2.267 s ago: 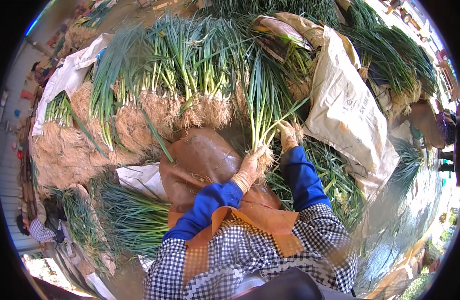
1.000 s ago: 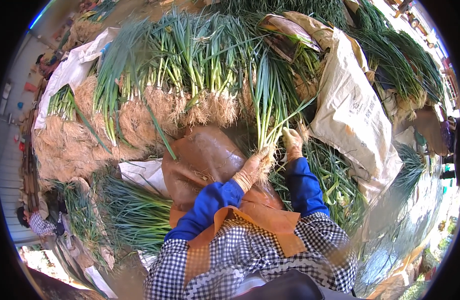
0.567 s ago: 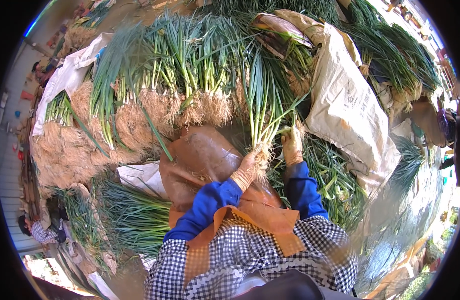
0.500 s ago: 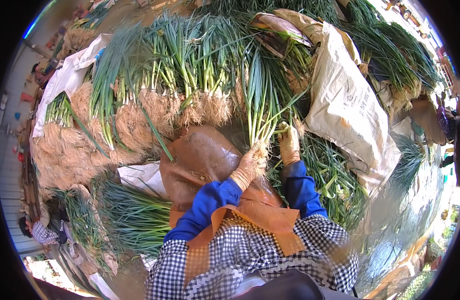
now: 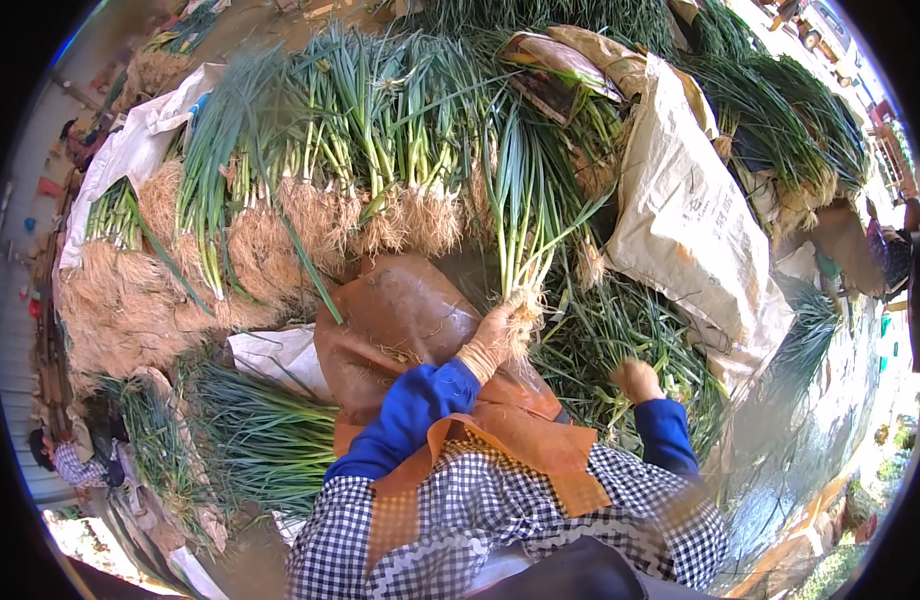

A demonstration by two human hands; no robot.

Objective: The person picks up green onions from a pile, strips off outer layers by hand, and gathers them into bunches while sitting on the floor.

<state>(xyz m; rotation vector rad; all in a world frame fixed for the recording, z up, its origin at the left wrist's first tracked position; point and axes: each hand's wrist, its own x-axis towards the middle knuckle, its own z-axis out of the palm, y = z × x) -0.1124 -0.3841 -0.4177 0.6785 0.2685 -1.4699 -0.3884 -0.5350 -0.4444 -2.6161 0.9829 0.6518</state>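
A bunch of green onions [image 5: 516, 235] stands in front of me, its long leaves pointing away and its pale roots hanging by my fingers. My left hand [image 5: 497, 335] is closed round the white root end of this bunch. To the right, my right hand [image 5: 637, 381] is curled closed above a pile of loose green leaves [image 5: 605, 325]; whatever it holds, if anything, is hidden. A brown apron [image 5: 400, 310], shiny and strewn with root bits, covers my lap beneath the left hand.
Beyond my lap lies a long row of green onions [image 5: 370, 130] with tan roots [image 5: 280, 240] toward me. A whitish woven sack [image 5: 690, 210] lies at the right. More green onions [image 5: 270, 430] lie at the near left. Another person [image 5: 85, 460] is at the far left.
My right hand has left the bunch and moved right and toward me, over the loose leaves. My left hand keeps its hold on the green onions in nearly the same place.
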